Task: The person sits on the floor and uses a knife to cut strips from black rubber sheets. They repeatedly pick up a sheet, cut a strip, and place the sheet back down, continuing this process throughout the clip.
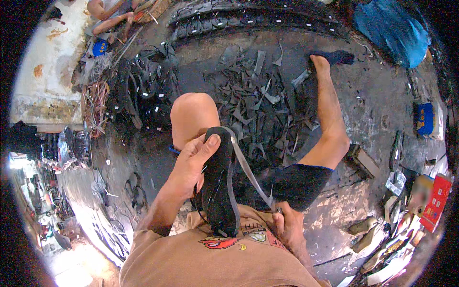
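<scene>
Your left grip [195, 154] was closed around the far end of a black sandal [214, 184], thumb on top near the rounded tip, and your right grip [289, 223] was closed on the near end of a thin grey strip [248, 170]. Whether you also had a blade there, I could not tell. The sandal was upright in front of your shirt [177, 258], its near end by your chest, while the strip slanted from its tip down to your right side.

The step looked like working that strip along the sandal's edge. Done well, it called for a firm left hold, an even, steady pull, and your left thumb clear of the strip's line, since a jerk could have torn it or twisted the sandal.

As for writing, your shirt carried a colourful print with lettering, partly lost in folds. Small white labels [221, 23] dotted the dark pile [210, 29] at the far side. A red packet [436, 203] at the right bore pale panels, and a blue box [424, 119] showed yellowish marks, too small to make out.
</scene>
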A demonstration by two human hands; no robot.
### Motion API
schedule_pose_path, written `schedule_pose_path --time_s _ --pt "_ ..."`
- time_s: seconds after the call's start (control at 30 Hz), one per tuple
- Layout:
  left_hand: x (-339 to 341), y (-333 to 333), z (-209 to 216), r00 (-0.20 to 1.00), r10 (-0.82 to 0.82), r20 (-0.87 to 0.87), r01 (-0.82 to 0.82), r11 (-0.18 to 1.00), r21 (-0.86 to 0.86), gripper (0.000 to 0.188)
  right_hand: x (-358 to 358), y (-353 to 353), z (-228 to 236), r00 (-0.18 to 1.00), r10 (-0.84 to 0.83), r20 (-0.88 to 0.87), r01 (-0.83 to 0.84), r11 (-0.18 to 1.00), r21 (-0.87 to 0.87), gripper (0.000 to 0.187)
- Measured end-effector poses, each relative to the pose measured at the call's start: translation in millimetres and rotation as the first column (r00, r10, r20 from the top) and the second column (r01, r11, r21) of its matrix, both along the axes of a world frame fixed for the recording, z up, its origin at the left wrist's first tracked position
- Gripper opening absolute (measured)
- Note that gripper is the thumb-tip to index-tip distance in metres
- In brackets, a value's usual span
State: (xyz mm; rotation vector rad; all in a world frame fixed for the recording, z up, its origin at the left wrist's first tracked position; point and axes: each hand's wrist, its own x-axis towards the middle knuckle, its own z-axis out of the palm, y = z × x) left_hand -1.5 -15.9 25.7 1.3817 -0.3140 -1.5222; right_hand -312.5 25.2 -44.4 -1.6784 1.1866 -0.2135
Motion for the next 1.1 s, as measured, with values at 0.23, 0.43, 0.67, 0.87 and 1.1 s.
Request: schedule_pose_path --time_s 0.23,0.43,0.67,0.87,1.1 --pt "1 -11 3 0.97 -0.178 0.167 0.18 0.984 0.006 0.044 53 -143 41 0.965 0.262 0.029 -0.256 0.958 -0.126 0.042" --pt "-1 -33 16 0.958 -0.237 0.163 0.226 0.971 0.082 0.042 114 -233 66 0.822 0.569 0.003 -0.565 0.818 -0.109 0.055" --pt "44 -44 -5 0.847 0.531 0.022 -0.497 0.807 -0.318 0.036 86 -234 -14 0.904 -0.156 0.398 0.205 0.975 -0.083 0.037" --pt "-32 -57 3 0.935 0.285 -0.209 -0.337 0.897 -0.287 0.029 38 -135 -14 0.743 -0.422 0.52 0.511 0.859 -0.034 0.026" --pt "-59 -42 -10 0.887 0.344 -0.309 -0.421 0.878 -0.229 0.025 2 -5 -11 0.977 -0.15 0.148 0.156 0.987 -0.028 0.029"
